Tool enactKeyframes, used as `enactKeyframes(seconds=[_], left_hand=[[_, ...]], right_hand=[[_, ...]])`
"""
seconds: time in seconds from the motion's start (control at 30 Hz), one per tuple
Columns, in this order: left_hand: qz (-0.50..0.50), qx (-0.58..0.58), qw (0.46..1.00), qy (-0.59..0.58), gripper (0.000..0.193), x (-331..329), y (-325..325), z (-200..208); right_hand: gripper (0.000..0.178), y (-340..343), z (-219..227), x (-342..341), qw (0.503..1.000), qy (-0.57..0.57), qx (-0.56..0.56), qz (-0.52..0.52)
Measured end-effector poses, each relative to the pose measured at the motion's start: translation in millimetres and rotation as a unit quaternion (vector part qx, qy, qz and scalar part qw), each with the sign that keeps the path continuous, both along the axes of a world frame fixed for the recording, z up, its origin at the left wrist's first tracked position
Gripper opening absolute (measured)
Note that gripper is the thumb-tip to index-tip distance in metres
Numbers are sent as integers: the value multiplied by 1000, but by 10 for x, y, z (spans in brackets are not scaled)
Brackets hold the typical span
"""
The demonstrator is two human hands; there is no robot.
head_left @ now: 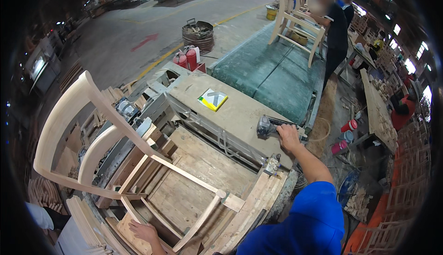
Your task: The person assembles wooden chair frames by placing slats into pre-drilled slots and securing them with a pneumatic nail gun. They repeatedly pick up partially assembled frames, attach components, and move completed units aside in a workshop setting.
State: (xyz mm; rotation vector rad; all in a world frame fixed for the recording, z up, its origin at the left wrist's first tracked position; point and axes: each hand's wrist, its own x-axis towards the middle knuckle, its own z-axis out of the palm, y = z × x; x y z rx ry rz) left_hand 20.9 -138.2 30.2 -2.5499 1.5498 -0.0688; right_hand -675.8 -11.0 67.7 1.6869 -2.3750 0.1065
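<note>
The metal drum [199,44] on the floor contains dark scrap. A yellow bucket [271,14] stands beyond it. At right, a red bucket [349,126], a grey-blue bucket [347,136] and a pink bucket [339,147] stand near one another; their contents are too small to identify. The chair frame [187,173] is located on the wooden bench [198,151] in front of the person, tilted, with its curved backrest [60,125] directed to the left. Its long axis runs from the backrest at left toward the lower right. The nail gun [265,128] lies on the brown tabletop [240,112], head to the left, its long axis roughly crosswise. The right hand [289,137] is positioned at the dark handle end of the nail gun, fingers bent over it; whether they are fully closed cannot be determined. The left hand [145,232] rests on a light board [125,227] beside the chair frame, fingers extended and slightly apart.
</note>
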Motion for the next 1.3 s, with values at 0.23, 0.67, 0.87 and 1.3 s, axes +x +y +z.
enactKeyframes(seconds=[0.23, 0.67, 0.87, 1.3], left_hand=[[8, 11, 1000, 7, 91, -27, 9, -62], [1, 0, 997, 83, 89, 358, 8, -212], [-34, -11, 994, 102, 86, 158, -140, -291], [-23, 1, 947, 321, 59, 110, -502, 93]], right_hand=[[23, 311, -313, 523, 951, -248, -171, -73], [51, -697, -173, 2086, 949, -267, -15, 166], [59, -1725, -815, 3256, 759, -601, 249, -12], [24, -1835, -498, 2989, 687, -704, 176, -28]])
